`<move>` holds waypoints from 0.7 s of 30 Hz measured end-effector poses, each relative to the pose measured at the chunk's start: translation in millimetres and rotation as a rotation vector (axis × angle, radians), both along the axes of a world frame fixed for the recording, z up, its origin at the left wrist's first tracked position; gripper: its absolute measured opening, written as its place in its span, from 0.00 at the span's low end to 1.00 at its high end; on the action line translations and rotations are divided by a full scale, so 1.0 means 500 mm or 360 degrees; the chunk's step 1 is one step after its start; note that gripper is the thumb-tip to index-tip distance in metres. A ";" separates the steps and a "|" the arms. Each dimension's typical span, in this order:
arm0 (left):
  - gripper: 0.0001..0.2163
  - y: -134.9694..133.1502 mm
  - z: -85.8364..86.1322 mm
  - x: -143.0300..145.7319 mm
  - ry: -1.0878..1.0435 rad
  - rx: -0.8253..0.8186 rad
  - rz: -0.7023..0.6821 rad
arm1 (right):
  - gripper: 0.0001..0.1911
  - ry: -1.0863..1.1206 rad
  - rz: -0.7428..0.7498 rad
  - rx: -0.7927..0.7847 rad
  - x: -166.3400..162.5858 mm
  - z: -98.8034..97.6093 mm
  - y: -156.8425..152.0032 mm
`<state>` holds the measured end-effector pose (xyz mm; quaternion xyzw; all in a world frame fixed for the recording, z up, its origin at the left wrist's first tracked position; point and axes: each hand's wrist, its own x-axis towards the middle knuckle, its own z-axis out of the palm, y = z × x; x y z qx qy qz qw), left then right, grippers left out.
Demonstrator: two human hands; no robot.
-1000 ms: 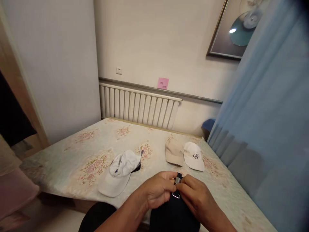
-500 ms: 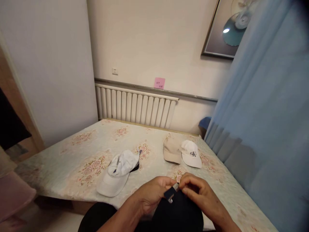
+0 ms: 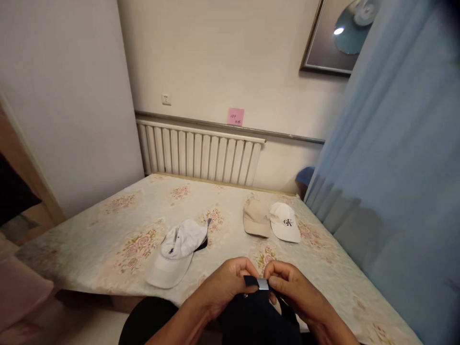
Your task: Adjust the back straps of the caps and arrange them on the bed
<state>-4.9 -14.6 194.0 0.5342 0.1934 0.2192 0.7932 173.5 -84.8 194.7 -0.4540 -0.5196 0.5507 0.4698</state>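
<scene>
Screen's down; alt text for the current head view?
The left hand and right hand hold a dark strap at its metal buckle. Beyond, on a floral bed, lie a pale cap at left and, farther right, a tan cap beside a white cap.

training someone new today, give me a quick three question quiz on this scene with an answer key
1. Multiple choice: relative to the left hand and right hand, where is the silver metal buckle on the dark fabric strap?
A) left of both
B) between them
C) right of both

2. True or false: as pictured, the beige fabric cap lies just left of the white fabric cap with black letters.

3. Fill in: the pink paper note sits above the white ribbed ____.

Key: 1. B; 2. True; 3. radiator
</scene>
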 end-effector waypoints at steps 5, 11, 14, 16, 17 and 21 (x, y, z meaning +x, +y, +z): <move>0.07 0.005 -0.014 -0.005 0.0066 0.0047 0.0071 | 0.13 0.0004 0.0015 -0.0067 -0.006 -0.012 0.001; 0.12 -0.002 -0.027 -0.008 0.0159 0.0135 -0.0133 | 0.11 0.0143 -0.0006 -0.0117 -0.016 -0.023 0.005; 0.15 -0.007 -0.034 -0.006 0.0129 0.0112 -0.0092 | 0.12 0.0216 -0.0002 -0.0142 -0.024 -0.032 0.006; 0.16 -0.009 -0.039 -0.007 0.0128 0.0069 -0.0063 | 0.13 0.0276 -0.0013 -0.0156 -0.031 -0.035 0.006; 0.16 -0.010 -0.041 -0.008 0.0131 0.0051 -0.0055 | 0.13 0.0311 -0.0013 -0.0160 -0.034 -0.036 0.005; 0.14 -0.014 -0.042 -0.015 0.0132 -0.0007 -0.0018 | 0.13 0.0451 0.0024 -0.0192 -0.046 -0.037 0.000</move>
